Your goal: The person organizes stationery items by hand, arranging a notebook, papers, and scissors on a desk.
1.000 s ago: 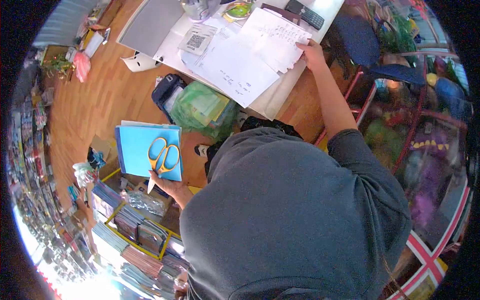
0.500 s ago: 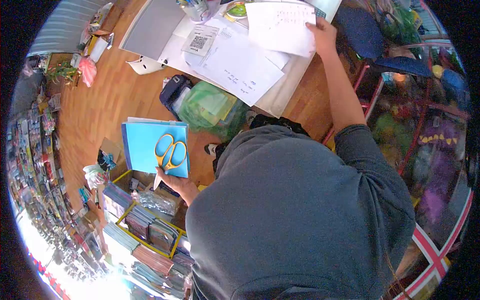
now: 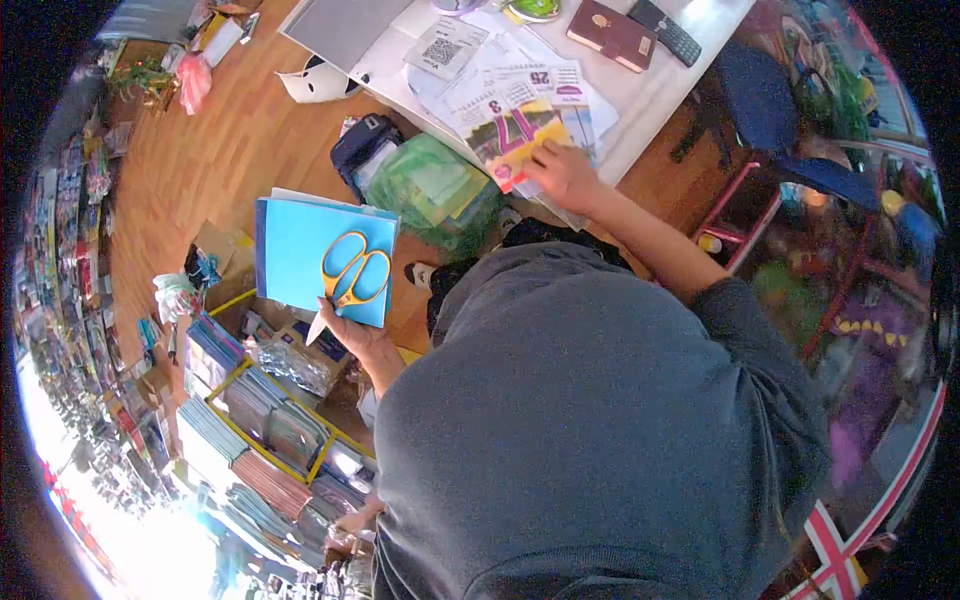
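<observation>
My left hand [image 3: 355,335] is closed around a pair of orange-handled scissors [image 3: 345,298], whose blades point down past the thumb. The same hand holds a stack of light-blue notebooks [image 3: 290,260] with a dark spine; the scissors lie against the top cover. Over the near edge of the white table, my right hand [image 3: 565,178] pinches a colourful printed sheet [image 3: 490,140] bearing large purple numerals. Beneath and beside it lie white sheets [image 3: 565,85] with printed numbers. A QR-code card [image 3: 445,48] rests on papers to the left.
A maroon notebook [image 3: 610,35] and a dark calculator [image 3: 665,30] lie on the white table [image 3: 690,75]. A green plastic bag [image 3: 430,190] and a navy bag [image 3: 358,150] sit on the floor below. Left of my body stand yellow-framed racks of booklets [image 3: 275,415]. A blue chair [image 3: 755,95] is at right.
My right hand has moved down and left, from a white written sheet to the colourful one. The maroon notebook and calculator now show fully. My left hand keeps hold of the scissors and notebooks.
</observation>
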### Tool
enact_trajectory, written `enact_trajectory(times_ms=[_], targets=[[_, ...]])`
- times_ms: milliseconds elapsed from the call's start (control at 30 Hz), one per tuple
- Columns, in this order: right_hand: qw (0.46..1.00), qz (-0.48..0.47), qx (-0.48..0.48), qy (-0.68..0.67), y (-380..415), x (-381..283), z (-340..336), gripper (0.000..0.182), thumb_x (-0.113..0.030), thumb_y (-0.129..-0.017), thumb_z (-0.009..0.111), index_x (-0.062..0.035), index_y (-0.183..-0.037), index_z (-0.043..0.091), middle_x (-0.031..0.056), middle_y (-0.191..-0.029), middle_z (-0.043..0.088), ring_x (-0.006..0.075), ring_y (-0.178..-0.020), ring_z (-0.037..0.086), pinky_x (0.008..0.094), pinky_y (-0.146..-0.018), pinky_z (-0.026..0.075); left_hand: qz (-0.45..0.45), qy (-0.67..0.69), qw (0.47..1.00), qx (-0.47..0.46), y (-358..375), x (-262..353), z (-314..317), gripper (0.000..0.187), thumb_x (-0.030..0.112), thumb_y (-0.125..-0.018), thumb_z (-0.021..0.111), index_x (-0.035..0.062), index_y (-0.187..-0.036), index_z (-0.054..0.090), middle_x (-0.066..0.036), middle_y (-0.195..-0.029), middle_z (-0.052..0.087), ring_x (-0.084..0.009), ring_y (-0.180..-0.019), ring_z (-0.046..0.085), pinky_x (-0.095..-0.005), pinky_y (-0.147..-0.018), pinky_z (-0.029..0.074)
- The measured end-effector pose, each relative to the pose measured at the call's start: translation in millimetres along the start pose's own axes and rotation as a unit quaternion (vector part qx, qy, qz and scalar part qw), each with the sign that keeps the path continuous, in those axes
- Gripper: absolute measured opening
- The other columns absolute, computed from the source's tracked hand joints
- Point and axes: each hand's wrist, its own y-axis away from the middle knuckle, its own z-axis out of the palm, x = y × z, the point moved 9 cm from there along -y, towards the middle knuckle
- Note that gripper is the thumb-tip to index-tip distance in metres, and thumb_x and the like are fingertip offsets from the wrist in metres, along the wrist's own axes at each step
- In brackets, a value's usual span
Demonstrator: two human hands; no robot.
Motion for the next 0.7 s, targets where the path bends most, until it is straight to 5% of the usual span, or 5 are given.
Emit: enact_trajectory(times_ms=[267, 467, 700], targets=[[0.999, 0.008, -0.042, -0.010, 22, 6, 7, 0.015, -0.018, -0.068, 0.051, -0.0115, -0.081, 0.053, 0.0045, -0.077, 0.048, 0.0214, -0.078, 0.048, 0.0344, -0.061, 0.043, -0.003, -0.009, 1.000, 0.027, 6, 0, 9, 0.050, 0.036, -0.082, 0.046, 0.0019, -0.118, 0.037, -0.014, -0.115, 0.046, -0.0286, -0.099, 0.050, -0.0427, -0.080, 0.045], [0.999, 0.021, 0.018, 0.024, 23, 2, 1, 0.016, -0.023, -0.065, 0.054, -0.0102, -0.076, 0.053, 0.0073, -0.080, 0.048, 0.0242, -0.079, 0.048, 0.0355, -0.065, 0.043, -0.007, -0.023, 0.999, 0.027, 3, 1, 3, 0.049, 0.036, -0.082, 0.044, 0.0021, -0.117, 0.037, -0.014, -0.114, 0.047, -0.0290, -0.098, 0.050, -0.0433, -0.080, 0.045], [0.995, 0.008, 0.028, -0.095, 15, 6, -4, 0.010, -0.014, -0.066, 0.056, -0.0065, -0.072, 0.054, 0.0095, -0.084, 0.050, 0.0275, -0.082, 0.049, 0.0363, -0.068, 0.044, -0.005, -0.005, 1.000, -0.008, 0, -2, 5, 0.049, 0.035, -0.082, 0.045, 0.0019, -0.117, 0.037, -0.014, -0.113, 0.047, -0.0284, -0.097, 0.051, -0.0431, -0.078, 0.046]])
